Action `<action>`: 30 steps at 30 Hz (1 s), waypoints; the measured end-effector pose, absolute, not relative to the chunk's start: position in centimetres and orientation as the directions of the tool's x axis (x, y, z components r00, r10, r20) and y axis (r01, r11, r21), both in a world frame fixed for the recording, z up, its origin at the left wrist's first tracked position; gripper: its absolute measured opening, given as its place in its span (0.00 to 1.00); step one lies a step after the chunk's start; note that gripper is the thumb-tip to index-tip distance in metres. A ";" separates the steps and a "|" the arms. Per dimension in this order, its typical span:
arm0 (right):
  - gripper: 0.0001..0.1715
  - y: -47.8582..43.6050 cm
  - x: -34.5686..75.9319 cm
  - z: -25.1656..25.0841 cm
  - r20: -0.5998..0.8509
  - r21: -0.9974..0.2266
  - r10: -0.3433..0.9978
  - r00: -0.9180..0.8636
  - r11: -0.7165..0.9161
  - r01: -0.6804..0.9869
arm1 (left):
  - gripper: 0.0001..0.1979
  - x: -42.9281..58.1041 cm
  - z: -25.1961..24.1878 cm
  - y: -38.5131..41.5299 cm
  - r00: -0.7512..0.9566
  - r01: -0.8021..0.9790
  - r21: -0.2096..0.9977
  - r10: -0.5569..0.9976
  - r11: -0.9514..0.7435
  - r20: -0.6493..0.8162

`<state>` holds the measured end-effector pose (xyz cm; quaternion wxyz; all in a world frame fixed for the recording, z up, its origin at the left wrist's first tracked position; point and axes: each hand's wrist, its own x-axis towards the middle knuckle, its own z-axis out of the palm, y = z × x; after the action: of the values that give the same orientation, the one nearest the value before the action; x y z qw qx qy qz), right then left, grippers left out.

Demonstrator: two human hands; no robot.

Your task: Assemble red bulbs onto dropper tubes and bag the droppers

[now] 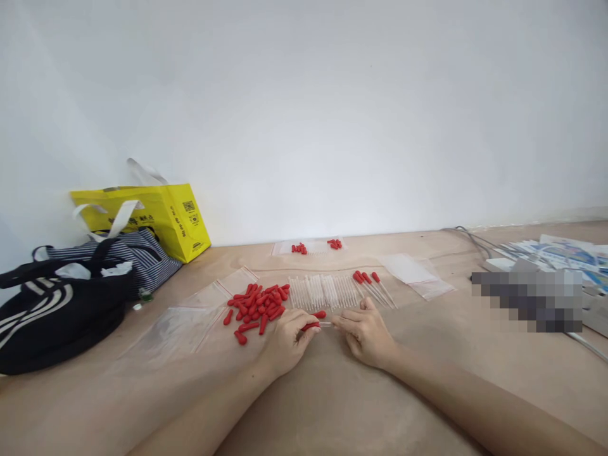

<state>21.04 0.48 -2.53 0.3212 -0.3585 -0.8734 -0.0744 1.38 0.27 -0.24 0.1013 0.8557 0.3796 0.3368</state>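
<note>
Left hand point(287, 339) pinches a red rubber bulb point(311, 326); right hand point(369, 335) grips a slim clear tube point(325, 325), its end at the bulb. Both are between the hands, low over the table point(308, 405). Insertion depth cannot be determined. A heap of red teardrop-shaped rubber bulbs point(259, 307) lies beyond the left hand.

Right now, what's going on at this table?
A person's left hand grips a teardrop-shaped red bulb; the right hand holds a thin clear tube at its end. Whether they're joined isn't clear. Three red-capped slender tubes lie beyond the right hand, beside a row of clear tubes. Loose red bulbs lie left.
</note>
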 end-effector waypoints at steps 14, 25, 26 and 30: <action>0.12 0.1 20.5 -2.3 0.623 -0.122 0.575 -0.530 0.741 0.660 | 0.08 1.4 -0.3 0.2 0.507 0.603 0.321 0.661 -0.730 0.553; 0.13 0.3 19.9 -2.8 0.655 -0.128 0.530 -0.539 0.781 0.612 | 0.09 1.6 -0.4 0.0 0.540 0.573 0.260 0.597 -0.777 0.594; 0.13 0.3 19.8 -2.7 0.657 -0.131 0.524 -0.542 0.787 0.602 | 0.09 1.6 -0.5 0.0 0.541 0.571 0.259 0.594 -0.779 0.595; 0.12 0.4 19.9 -2.3 0.661 -0.127 0.500 -0.559 0.810 0.573 | 0.08 1.7 -0.5 0.0 0.542 0.571 0.275 0.607 -0.773 0.581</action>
<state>19.95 0.40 -2.34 0.3574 -0.3042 -0.8815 -0.0511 1.66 0.03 -0.46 0.0263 0.8777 0.3357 0.3409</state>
